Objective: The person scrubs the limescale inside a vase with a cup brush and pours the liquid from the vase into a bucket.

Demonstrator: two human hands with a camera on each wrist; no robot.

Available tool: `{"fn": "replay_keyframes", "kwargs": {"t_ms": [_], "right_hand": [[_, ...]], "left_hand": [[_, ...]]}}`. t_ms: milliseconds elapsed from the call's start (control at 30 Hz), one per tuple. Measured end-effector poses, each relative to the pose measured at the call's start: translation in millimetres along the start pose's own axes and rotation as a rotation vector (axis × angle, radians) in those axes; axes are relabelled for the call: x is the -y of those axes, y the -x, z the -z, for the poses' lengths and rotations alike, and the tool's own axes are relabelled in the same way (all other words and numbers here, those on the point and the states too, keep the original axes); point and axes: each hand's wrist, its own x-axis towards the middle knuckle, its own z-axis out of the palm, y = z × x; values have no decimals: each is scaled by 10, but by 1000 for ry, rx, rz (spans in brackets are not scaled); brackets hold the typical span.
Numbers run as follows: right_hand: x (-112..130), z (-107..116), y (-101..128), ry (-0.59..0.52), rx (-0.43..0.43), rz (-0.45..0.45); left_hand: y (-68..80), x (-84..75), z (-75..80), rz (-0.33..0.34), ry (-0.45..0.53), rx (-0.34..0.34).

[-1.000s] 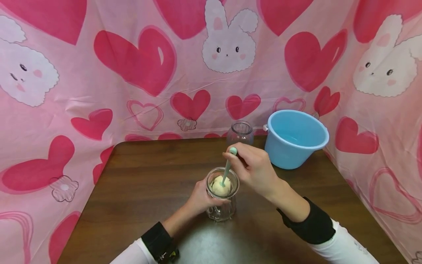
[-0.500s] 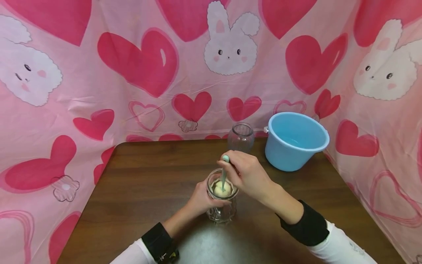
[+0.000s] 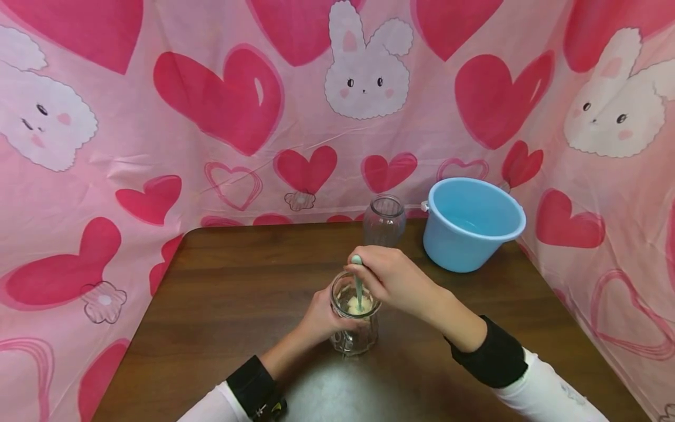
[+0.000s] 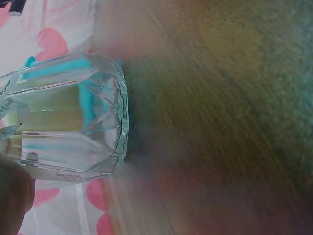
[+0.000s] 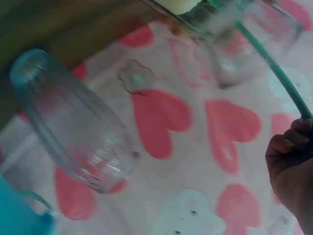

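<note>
While the left hand grips a faceted glass jar on the wood-grain tabletop, the right hand pinches a slim teal spoon in pale dough.

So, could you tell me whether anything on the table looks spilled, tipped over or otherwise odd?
Nothing stands out. The left hand holds the glass jar upright while the right hand holds the green stick down into the pale lump inside. The empty jar and blue bucket stand upright behind, and no spill shows on the table.
</note>
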Motion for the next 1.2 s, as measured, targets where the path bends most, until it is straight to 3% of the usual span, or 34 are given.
{"fn": "replay_keyframes", "kwargs": {"t_ms": [133,400,667,833,1100,1200], "right_hand": [[-75,-23,23,-60,44,-37],[72,242,-140,-70,-35,37],[-56,-32,0,-67,114,-59],[-105,-103,46,-86,155,-122],[26,144,-115,-114,59,-58],[19,130,-114,-125,71,-55]], "left_hand": [[-3,3,2,12,17,6],[-38,-18,-6,4,43,19],[-12,-26,12,-8,15,20],[-10,-15,10,11,28,32],[-16,-24,-2,16,45,27],[-15,-22,5,15,45,28]]}}
